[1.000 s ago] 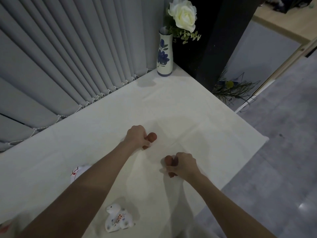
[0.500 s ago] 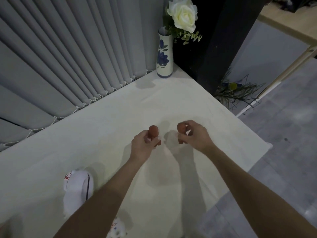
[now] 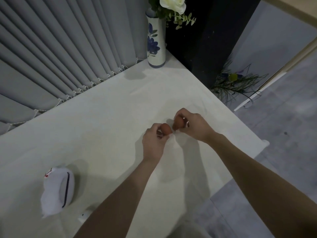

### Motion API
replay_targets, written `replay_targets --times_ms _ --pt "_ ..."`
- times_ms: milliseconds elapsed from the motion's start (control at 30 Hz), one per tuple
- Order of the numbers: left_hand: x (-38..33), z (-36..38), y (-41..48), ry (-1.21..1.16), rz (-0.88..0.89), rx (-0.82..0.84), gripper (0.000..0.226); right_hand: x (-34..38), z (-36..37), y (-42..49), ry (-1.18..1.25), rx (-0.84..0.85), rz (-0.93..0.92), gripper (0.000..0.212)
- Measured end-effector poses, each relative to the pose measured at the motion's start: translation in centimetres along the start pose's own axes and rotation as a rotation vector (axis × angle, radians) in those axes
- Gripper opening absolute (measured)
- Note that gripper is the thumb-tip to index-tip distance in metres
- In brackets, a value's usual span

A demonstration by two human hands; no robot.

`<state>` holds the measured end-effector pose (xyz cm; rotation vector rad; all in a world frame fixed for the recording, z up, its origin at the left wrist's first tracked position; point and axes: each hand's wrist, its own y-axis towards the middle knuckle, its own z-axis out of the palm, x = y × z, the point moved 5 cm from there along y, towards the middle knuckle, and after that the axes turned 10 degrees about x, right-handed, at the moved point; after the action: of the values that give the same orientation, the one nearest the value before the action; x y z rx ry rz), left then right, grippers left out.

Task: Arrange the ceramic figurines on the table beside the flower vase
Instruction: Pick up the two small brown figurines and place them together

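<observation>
My left hand [image 3: 153,143] grips a small brown rounded figurine [image 3: 166,129] above the white table [image 3: 103,121]. My right hand [image 3: 195,125] grips a second brown figurine [image 3: 178,124] right beside the first; the two almost touch. The lower part of each figurine is hidden by my fingers. A white vase with blue flowers [image 3: 155,40] holding a white rose [image 3: 173,4] stands at the table's far corner, well beyond both hands. A larger white figurine with red marks and a dark stripe [image 3: 57,188] lies at the near left.
Grey vertical blinds [image 3: 60,57] run along the table's far left edge. A dark panel [image 3: 205,40] rises behind the vase. The table's right edge drops to a grey floor [image 3: 283,131], where a leafy plant [image 3: 235,83] sits.
Both hands have carried the brown figurines forward across the table toward the vase and brought them together. The view has tilted, so the painted figurine at the near edge is out of sight.
</observation>
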<state>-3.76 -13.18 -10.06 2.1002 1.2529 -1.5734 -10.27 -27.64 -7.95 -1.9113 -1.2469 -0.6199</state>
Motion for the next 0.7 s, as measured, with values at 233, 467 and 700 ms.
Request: replay_targets --times_ms 233,467,700 --pt "0.3 0.9 0.3 0.090 -0.002 0.015 0.014 0.1 0.4 0.1 -0.093 0.051 -0.079 0.024" --pt "0.3 0.9 0.1 0.084 0.006 0.026 0.029 -0.7 0.3 0.2 -0.053 0.038 -0.099 0.049" --pt "0.2 -2.6 -2.7 0.116 0.050 0.037 0.068 -0.2 -2.9 -1.6 -0.037 0.024 -0.157 0.098"
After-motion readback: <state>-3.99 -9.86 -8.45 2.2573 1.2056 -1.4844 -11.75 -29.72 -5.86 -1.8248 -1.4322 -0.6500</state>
